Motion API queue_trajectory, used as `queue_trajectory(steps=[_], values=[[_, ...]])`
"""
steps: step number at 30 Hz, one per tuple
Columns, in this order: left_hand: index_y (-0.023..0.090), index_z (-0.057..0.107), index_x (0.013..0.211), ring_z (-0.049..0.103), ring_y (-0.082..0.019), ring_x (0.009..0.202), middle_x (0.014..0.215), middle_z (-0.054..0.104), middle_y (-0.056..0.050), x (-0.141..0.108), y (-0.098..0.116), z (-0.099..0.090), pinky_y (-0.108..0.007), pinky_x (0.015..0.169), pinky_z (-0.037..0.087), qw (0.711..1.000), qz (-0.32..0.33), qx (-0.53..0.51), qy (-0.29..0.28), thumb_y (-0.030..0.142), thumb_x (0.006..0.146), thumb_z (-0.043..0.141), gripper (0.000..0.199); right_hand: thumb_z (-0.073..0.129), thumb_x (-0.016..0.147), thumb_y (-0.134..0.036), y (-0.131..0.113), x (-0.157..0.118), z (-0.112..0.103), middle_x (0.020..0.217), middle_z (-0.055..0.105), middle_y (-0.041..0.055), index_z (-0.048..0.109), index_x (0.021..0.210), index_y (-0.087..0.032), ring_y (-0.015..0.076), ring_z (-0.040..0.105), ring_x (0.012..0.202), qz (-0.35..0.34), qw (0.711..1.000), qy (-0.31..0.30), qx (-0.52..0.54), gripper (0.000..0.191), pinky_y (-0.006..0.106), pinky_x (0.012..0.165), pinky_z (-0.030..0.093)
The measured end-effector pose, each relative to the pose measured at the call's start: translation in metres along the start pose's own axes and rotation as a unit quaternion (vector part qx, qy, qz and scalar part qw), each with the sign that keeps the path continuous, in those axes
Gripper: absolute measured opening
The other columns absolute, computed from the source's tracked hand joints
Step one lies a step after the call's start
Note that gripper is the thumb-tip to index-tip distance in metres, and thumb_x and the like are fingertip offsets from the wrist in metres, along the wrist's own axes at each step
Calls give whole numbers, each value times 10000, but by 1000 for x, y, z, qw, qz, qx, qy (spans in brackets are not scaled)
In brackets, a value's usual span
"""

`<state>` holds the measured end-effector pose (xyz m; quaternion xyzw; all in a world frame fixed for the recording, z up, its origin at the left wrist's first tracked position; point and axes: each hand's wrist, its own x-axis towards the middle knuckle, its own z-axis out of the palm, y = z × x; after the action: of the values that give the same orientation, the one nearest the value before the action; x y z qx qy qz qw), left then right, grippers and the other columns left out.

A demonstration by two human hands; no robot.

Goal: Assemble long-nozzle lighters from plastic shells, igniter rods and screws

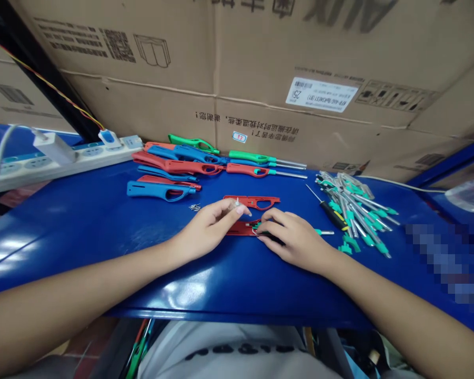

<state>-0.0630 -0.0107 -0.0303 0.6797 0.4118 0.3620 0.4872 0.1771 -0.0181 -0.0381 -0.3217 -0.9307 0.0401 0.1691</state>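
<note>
My left hand (209, 226) is closed in a pinch, with a small whitish piece (237, 202) showing at its fingertips. Under both hands lies a red lighter shell half (237, 229) with parts set inside it. My right hand (296, 237) curls over this shell's right part, fingers gripping at the inner parts. From beneath that hand a thin metal tube with a green collar (324, 232) sticks out to the right. Just behind the hands rests a second red shell half (256, 202), its trigger loop to the right. My fingers hide much of the nearer shell.
Red, blue and green lighter handles (177, 163) are piled at the back left. Metal tubes with green parts (353, 210) heap at the right, beside a screwdriver (332, 211). Small screws (195, 207) lie left of my hands. A power strip (90, 158) and cardboard box (161, 84) stand behind.
</note>
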Motion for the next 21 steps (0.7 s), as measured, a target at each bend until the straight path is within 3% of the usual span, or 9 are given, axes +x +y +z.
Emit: queue_trajectory(steps=[4, 7, 13, 18, 21], values=[[178, 544, 1113, 364, -108, 593, 721, 429, 55, -1, -8, 3, -248, 574, 347, 999, 3, -24, 26, 478, 1010, 494, 321, 556, 989, -232, -1, -1, 1, 1081, 650, 89, 649, 1065, -220, 209, 648, 922, 21, 999, 8, 36, 121, 360, 774, 530], [208, 478, 1127, 362, -102, 595, 731, 428, 60, -3, -12, 4, -237, 568, 339, 998, 4, -57, 14, 482, 1040, 446, 289, 575, 970, -193, -3, -1, 3, 1076, 647, 81, 645, 1032, -221, 191, 642, 913, 42, 993, 33, 103, 98, 337, 770, 530], [179, 556, 990, 449, -91, 604, 789, 567, 25, -5, -8, 4, -229, 574, 376, 999, 14, -35, -19, 424, 1022, 501, 253, 601, 954, -222, -5, 0, 5, 910, 671, 34, 647, 914, -219, 108, 526, 601, 107, 963, 98, 226, 60, 273, 578, 454], [163, 682, 1044, 587, -131, 719, 862, 680, -13, -1, -5, 2, -253, 680, 470, 999, 17, 13, -43, 367, 991, 537, 256, 660, 918, -321, -4, 1, 4, 648, 612, -27, 654, 890, -209, 114, 564, 533, 203, 914, 85, 340, 116, 265, 556, 479], [166, 702, 1038, 643, -167, 840, 931, 716, -34, 0, -7, 1, -287, 771, 501, 998, 32, 40, -43, 358, 994, 525, 264, 684, 898, -359, -1, 2, 4, 691, 651, -23, 671, 932, -203, 102, 577, 512, 225, 877, 57, 421, 161, 251, 526, 483]])
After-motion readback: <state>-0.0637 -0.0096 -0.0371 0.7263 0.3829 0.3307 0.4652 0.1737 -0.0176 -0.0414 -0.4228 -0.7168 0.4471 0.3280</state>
